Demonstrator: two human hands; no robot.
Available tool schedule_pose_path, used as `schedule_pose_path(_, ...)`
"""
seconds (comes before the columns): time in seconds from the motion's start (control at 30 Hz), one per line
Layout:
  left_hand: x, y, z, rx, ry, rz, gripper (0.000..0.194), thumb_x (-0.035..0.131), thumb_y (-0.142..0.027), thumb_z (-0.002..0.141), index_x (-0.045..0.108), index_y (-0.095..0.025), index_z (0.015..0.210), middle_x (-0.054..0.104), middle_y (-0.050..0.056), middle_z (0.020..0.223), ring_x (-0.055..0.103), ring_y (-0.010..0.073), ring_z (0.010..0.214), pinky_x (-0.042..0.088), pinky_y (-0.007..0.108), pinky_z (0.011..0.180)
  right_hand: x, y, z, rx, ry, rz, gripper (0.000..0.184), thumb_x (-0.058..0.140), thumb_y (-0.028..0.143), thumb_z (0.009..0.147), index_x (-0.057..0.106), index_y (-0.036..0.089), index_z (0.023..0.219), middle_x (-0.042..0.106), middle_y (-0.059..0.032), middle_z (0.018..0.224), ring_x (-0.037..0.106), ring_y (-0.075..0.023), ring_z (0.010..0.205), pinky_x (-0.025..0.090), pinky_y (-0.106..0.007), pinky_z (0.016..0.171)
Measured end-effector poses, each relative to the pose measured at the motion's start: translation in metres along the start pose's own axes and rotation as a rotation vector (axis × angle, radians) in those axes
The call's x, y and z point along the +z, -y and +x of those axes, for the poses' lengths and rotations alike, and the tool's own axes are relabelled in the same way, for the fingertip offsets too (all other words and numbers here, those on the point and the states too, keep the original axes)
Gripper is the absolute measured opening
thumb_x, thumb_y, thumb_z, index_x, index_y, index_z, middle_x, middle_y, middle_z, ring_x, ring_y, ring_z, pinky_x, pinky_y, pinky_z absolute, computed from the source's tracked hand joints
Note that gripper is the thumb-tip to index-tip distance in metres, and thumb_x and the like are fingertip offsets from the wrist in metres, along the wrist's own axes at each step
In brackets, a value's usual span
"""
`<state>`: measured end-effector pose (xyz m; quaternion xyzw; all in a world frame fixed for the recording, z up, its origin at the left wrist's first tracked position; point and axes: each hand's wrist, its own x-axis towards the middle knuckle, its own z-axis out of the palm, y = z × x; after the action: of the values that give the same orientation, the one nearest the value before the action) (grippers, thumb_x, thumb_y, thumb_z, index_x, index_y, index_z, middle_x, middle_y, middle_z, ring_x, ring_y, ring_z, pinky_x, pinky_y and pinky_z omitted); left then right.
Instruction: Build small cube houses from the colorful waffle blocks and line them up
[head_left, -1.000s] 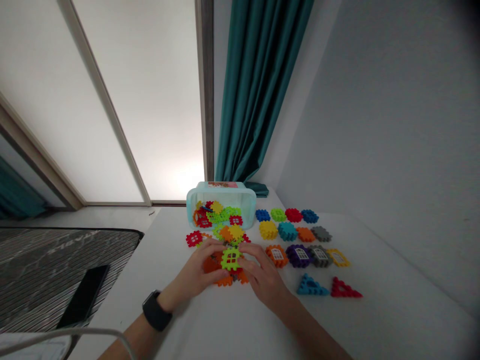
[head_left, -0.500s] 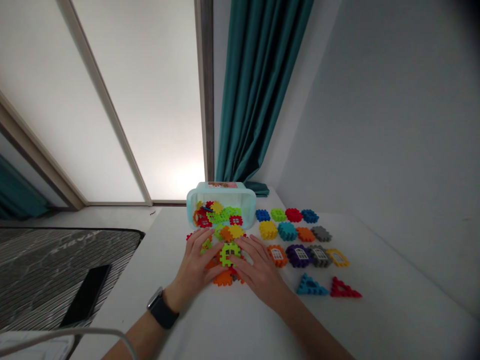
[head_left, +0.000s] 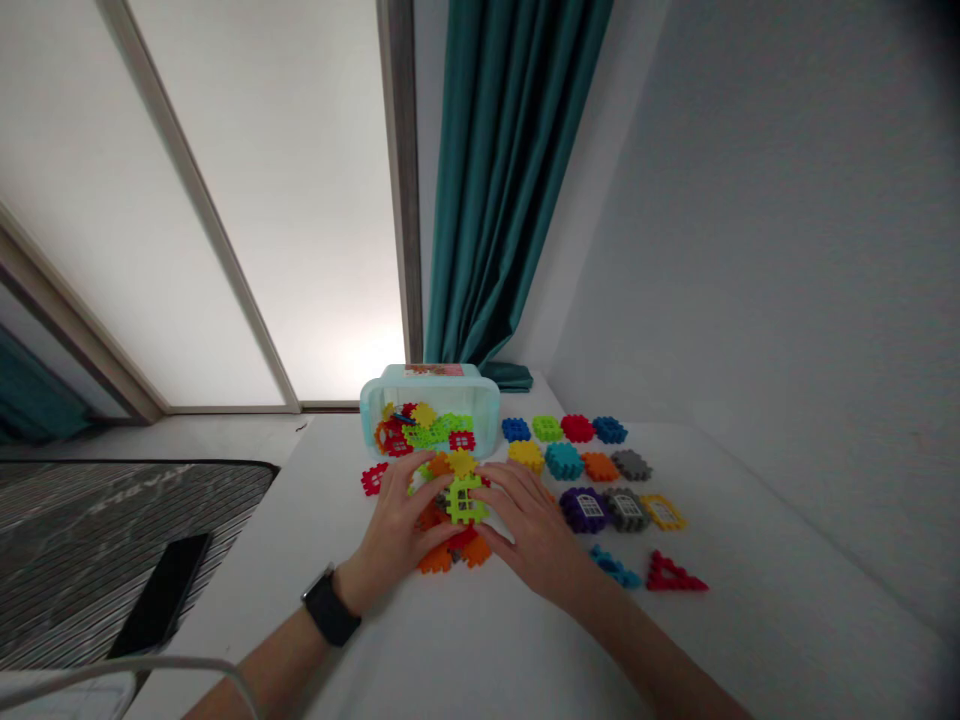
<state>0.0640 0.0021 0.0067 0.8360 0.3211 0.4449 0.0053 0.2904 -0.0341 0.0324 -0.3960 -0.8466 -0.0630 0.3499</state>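
A lime-green window block (head_left: 454, 508), a toothed square with a barred opening, is between my two hands over a small pile of blocks. My left hand (head_left: 400, 522) has its thumb and index finger at the block's left edge. From the other side, my right hand (head_left: 534, 532) has its fingertips and thumb against the right edge. Orange toothed blocks (head_left: 435, 560) lie under and in front of the hands. Just behind is a yellow toothed block (head_left: 462, 462). A red window block (head_left: 373, 479) lies left of my left fingers. My hands cover part of the pile.
A pale turquoise bin (head_left: 490, 400) lies behind the pile, holding several coloured blocks. On the right, blocks stand in rows, including a purple window block (head_left: 584, 510), a yellow window frame (head_left: 664, 512) and a red triangle (head_left: 673, 574). A phone (head_left: 161, 592) lies at the left.
My view has shifted slightly, so the scene sits a little further left. The lime-green window block is now turned more upright between my fingers, and my right hand covers more of the orange window block.
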Motion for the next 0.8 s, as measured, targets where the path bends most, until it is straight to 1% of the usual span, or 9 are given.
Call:
schedule_pose_path(0.07,0.007,-0.005,0.007,0.003,0.012,0.017,0.043,0.069,-0.044,0.090,0.060,-0.027,0.128,0.049,0.014,0.140,0.050,0.0324,0.126,0.048,0.055,0.103,-0.008,-0.006,-0.003,0.003,0.014,-0.018,0.029,0.061,0.018,0.093,0.060,0.022,0.122,0.063,-0.0129,0.130,0.057,-0.0293,0.126,0.048,-0.056,0.109)
schedule_pose_path(0.2,0.027,-0.016,0.023,0.014,0.024,0.061,0.042,0.071,-0.043,0.089,0.061,-0.025,0.126,0.053,0.013,0.135,0.049,0.0335,0.127,0.044,0.055,0.106,-0.023,-0.022,-0.010,0.017,0.004,-0.071,0.028,0.059,0.016,0.093,0.060,0.022,0.120,0.065,-0.0124,0.128,0.057,-0.0295,0.125,0.047,-0.055,0.109)
schedule_pose_path(0.33,0.049,-0.024,0.042,-0.003,0.050,0.048,0.043,0.071,-0.042,0.090,0.059,-0.024,0.127,0.053,0.014,0.135,0.050,0.0325,0.125,0.044,0.052,0.106,-0.039,-0.048,-0.015,0.060,0.032,-0.099,0.029,0.060,0.017,0.091,0.061,0.022,0.120,0.065,-0.0117,0.130,0.056,-0.0291,0.126,0.045,-0.055,0.110)
schedule_pose_path(0.43,0.063,-0.023,0.055,-0.041,0.062,0.027,0.041,0.064,-0.035,0.093,0.054,-0.021,0.131,0.055,0.014,0.132,0.052,0.0309,0.123,0.045,0.049,0.103,-0.050,-0.081,-0.018,0.125,0.059,-0.088,0.030,0.062,0.019,0.090,0.061,0.022,0.120,0.065,-0.0110,0.132,0.054,-0.0292,0.128,0.045,-0.054,0.109)
schedule_pose_path(0.57,0.078,-0.010,0.061,-0.091,0.088,0.067,0.030,0.054,-0.024,0.093,0.057,-0.021,0.122,0.061,0.012,0.122,0.057,0.0296,0.114,0.046,0.048,0.099,-0.056,-0.139,-0.020,0.205,0.071,-0.046,0.028,0.065,0.022,0.088,0.063,0.022,0.116,0.068,-0.0114,0.127,0.058,-0.0296,0.123,0.044,-0.055,0.108)
schedule_pose_path(0.67,0.087,0.001,0.059,-0.119,0.128,0.117,0.030,0.053,-0.023,0.092,0.057,-0.019,0.121,0.062,0.013,0.120,0.057,0.0309,0.113,0.046,0.049,0.096,-0.054,-0.179,-0.021,0.297,0.096,-0.045,0.030,0.067,0.024,0.085,0.064,0.021,0.115,0.068,-0.0125,0.126,0.060,-0.0303,0.120,0.045,-0.053,0.106)
schedule_pose_path(0.73,0.091,0.006,0.057,-0.131,0.160,0.144,0.030,0.053,-0.024,0.092,0.057,-0.019,0.121,0.062,0.013,0.120,0.057,0.0318,0.113,0.046,0.049,0.095,-0.049,-0.200,-0.020,0.339,0.155,-0.061,0.032,0.068,0.025,0.084,0.065,0.021,0.116,0.068,-0.0124,0.127,0.059,-0.0305,0.120,0.043,-0.052,0.107)
schedule_pose_path(0.8,0.094,0.009,0.054,-0.142,0.187,0.159,0.030,0.053,-0.024,0.091,0.057,-0.019,0.121,0.062,0.013,0.119,0.057,0.0324,0.112,0.047,0.050,0.093,-0.044,-0.217,-0.019,0.360,0.181,-0.070,0.033,0.069,0.024,0.082,0.066,0.020,0.115,0.069,-0.0129,0.125,0.060,-0.0306,0.119,0.043,-0.051,0.106)
